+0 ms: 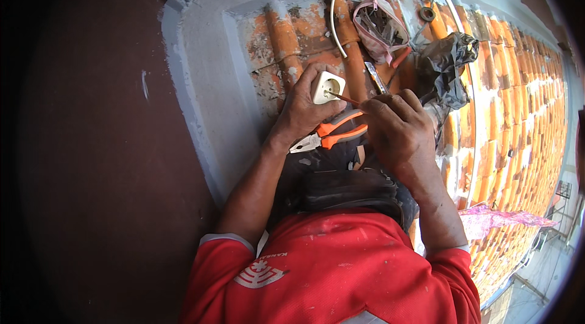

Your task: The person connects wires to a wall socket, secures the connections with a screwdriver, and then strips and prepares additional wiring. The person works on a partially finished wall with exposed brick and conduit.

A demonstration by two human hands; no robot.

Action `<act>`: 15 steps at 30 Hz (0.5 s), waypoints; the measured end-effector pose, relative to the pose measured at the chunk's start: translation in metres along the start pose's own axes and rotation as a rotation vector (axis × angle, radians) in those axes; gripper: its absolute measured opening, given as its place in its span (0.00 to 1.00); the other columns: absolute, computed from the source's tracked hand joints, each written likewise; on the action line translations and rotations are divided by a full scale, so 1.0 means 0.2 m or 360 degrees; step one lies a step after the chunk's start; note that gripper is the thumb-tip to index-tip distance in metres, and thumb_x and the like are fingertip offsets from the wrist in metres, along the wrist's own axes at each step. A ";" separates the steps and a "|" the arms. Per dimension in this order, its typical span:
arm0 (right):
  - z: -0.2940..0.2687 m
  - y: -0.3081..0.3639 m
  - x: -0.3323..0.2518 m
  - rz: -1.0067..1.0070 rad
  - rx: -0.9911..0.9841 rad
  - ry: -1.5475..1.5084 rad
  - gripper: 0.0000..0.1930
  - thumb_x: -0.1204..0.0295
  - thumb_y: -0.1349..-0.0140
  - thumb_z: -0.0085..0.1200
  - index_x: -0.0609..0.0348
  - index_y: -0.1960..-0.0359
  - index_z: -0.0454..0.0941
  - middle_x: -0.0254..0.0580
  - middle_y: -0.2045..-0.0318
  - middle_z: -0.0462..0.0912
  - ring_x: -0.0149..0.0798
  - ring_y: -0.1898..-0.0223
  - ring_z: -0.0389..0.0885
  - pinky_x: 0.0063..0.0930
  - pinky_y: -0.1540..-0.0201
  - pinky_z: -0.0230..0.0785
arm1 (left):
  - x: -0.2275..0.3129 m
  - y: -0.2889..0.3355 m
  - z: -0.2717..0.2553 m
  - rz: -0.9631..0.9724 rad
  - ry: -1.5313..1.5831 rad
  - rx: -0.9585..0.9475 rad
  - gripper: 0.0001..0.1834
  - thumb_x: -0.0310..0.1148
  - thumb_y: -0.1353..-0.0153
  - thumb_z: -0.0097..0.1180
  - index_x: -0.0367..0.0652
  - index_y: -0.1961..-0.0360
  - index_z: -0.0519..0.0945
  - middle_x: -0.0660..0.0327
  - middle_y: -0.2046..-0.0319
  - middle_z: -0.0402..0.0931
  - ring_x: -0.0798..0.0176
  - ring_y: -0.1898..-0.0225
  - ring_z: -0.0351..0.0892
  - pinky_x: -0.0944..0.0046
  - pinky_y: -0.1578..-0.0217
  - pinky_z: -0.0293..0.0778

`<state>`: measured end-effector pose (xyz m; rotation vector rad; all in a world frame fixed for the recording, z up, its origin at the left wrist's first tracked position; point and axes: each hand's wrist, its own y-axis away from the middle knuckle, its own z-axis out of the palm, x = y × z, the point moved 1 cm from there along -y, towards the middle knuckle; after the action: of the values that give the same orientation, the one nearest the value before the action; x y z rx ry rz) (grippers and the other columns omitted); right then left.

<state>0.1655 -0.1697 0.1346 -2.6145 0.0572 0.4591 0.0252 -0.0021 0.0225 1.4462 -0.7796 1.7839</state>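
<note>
From here I see a wide roof of ribbed orange clay tiles [524, 111] on the right, facing a broad dark brown wall [109, 141] on the left, with a grey-painted masonry ledge [210, 68] between them. The wearer's red short-sleeved shirt [335, 257] fills the bottom of my view, a black fabric waist pouch [347, 190] just above it. A crumpled black plastic bag [448, 68] lies on the tiles beyond the right hand [396, 120], and near it a see-through zip pouch with pink edging [381, 28] stands open, with small items inside. Just ahead of the waist pouch, below the left hand [304, 102], I have pliers with orange-and-dark handles and a silver head [335, 124]. The white square wall socket with a round recess [329, 85] is held up in front of the body, pinched between the left thumb and fingers. The right hand's fingers are closed around a slim reddish screwdriver [348, 99], its tip at the socket's recess. Smallest, a dark ring-shaped roll of tape [433, 16] lies beyond the zip pouch.
</note>
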 end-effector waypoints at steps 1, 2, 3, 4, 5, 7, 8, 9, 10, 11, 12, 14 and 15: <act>0.01 0.00 0.00 -0.0009 -0.0006 -0.0003 0.13 0.79 0.43 0.67 0.57 0.55 0.85 0.41 0.59 0.87 0.50 0.58 0.84 0.43 0.56 0.80 | 0.00 0.00 0.00 0.0018 0.0002 0.0000 0.30 0.24 0.36 0.75 0.45 0.36 0.73 0.66 0.54 0.78 0.73 0.56 0.81 0.69 0.56 0.82; 0.01 0.00 0.00 -0.0007 -0.0003 0.0005 0.14 0.79 0.43 0.67 0.57 0.55 0.85 0.41 0.59 0.87 0.49 0.58 0.84 0.43 0.56 0.80 | -0.01 0.00 0.00 0.0037 0.0004 0.0001 0.30 0.24 0.36 0.75 0.45 0.36 0.73 0.66 0.54 0.77 0.73 0.55 0.81 0.69 0.56 0.82; 0.02 0.01 0.01 -0.0003 0.0000 0.0014 0.14 0.79 0.43 0.67 0.57 0.55 0.85 0.40 0.59 0.87 0.49 0.58 0.83 0.43 0.56 0.80 | -0.01 0.00 0.00 0.0054 0.0005 0.0000 0.31 0.24 0.36 0.75 0.45 0.36 0.73 0.67 0.53 0.77 0.74 0.54 0.80 0.69 0.55 0.81; 0.02 0.01 0.01 0.0001 0.0004 0.0022 0.14 0.79 0.43 0.67 0.57 0.54 0.85 0.40 0.58 0.86 0.49 0.58 0.83 0.43 0.56 0.80 | -0.01 -0.01 0.00 0.0046 -0.0014 -0.0004 0.31 0.24 0.36 0.75 0.45 0.36 0.73 0.67 0.53 0.77 0.74 0.53 0.80 0.69 0.54 0.81; 0.02 0.01 0.01 0.0005 0.0005 0.0015 0.14 0.79 0.43 0.67 0.57 0.54 0.85 0.40 0.58 0.86 0.49 0.58 0.83 0.43 0.56 0.80 | -0.01 -0.01 0.00 0.0038 -0.0033 -0.0007 0.31 0.25 0.36 0.75 0.45 0.36 0.73 0.67 0.53 0.77 0.74 0.53 0.80 0.69 0.53 0.81; 0.03 0.01 0.01 0.0012 -0.0003 -0.0001 0.14 0.79 0.43 0.67 0.57 0.54 0.85 0.40 0.58 0.86 0.49 0.58 0.83 0.43 0.56 0.80 | -0.01 0.00 -0.01 0.0027 -0.0077 -0.0007 0.31 0.25 0.37 0.75 0.44 0.36 0.73 0.65 0.51 0.78 0.72 0.50 0.80 0.67 0.49 0.81; 0.02 0.01 0.00 0.0011 -0.0007 0.0010 0.14 0.79 0.43 0.67 0.57 0.54 0.85 0.40 0.58 0.86 0.49 0.58 0.83 0.43 0.56 0.80 | -0.01 0.00 -0.01 0.0026 -0.0104 -0.0009 0.30 0.25 0.37 0.74 0.44 0.36 0.73 0.64 0.49 0.80 0.71 0.48 0.81 0.65 0.47 0.82; 0.02 0.01 0.00 0.0013 -0.0012 0.0021 0.14 0.79 0.43 0.67 0.58 0.54 0.85 0.40 0.58 0.86 0.49 0.58 0.83 0.43 0.56 0.80 | -0.01 0.00 -0.01 0.0024 -0.0132 -0.0013 0.30 0.25 0.37 0.74 0.43 0.37 0.73 0.62 0.47 0.81 0.70 0.46 0.82 0.63 0.44 0.82; 0.01 0.01 -0.01 0.0015 -0.0016 0.0032 0.15 0.79 0.43 0.67 0.58 0.54 0.85 0.40 0.58 0.86 0.49 0.58 0.83 0.43 0.56 0.80 | 0.00 0.01 -0.01 0.0025 -0.0127 -0.0008 0.30 0.24 0.37 0.74 0.43 0.37 0.73 0.62 0.47 0.81 0.70 0.46 0.83 0.63 0.44 0.83; 0.02 0.01 -0.01 0.0001 -0.0022 0.0040 0.15 0.79 0.44 0.67 0.58 0.54 0.85 0.40 0.58 0.86 0.49 0.59 0.83 0.43 0.57 0.80 | 0.00 0.01 0.00 0.0025 -0.0123 -0.0003 0.30 0.24 0.37 0.74 0.43 0.37 0.73 0.62 0.47 0.81 0.70 0.46 0.83 0.63 0.44 0.83; 0.02 0.01 0.00 -0.0014 -0.0028 0.0048 0.15 0.79 0.44 0.66 0.58 0.53 0.85 0.40 0.58 0.86 0.49 0.59 0.83 0.43 0.57 0.79 | 0.01 0.01 0.00 0.0027 -0.0120 0.0001 0.30 0.24 0.37 0.73 0.43 0.37 0.73 0.62 0.47 0.81 0.70 0.46 0.83 0.63 0.44 0.83; 0.01 0.01 0.00 -0.0037 -0.0042 0.0067 0.15 0.79 0.44 0.66 0.58 0.53 0.85 0.40 0.58 0.86 0.49 0.59 0.83 0.43 0.57 0.79 | 0.00 0.00 0.00 0.0027 -0.0139 -0.0002 0.30 0.24 0.37 0.73 0.43 0.36 0.73 0.62 0.47 0.81 0.70 0.47 0.84 0.63 0.44 0.83; 0.01 0.01 0.00 -0.0044 -0.0050 0.0078 0.16 0.79 0.44 0.66 0.59 0.53 0.84 0.41 0.58 0.86 0.49 0.59 0.83 0.43 0.57 0.79 | -0.01 0.00 0.00 0.0027 -0.0150 -0.0004 0.30 0.24 0.37 0.73 0.43 0.36 0.73 0.61 0.47 0.81 0.69 0.47 0.84 0.63 0.44 0.83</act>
<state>0.1642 -0.1708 0.1329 -2.6536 0.0299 0.3894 0.0249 -0.0017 0.0211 1.5352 -0.8439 1.7369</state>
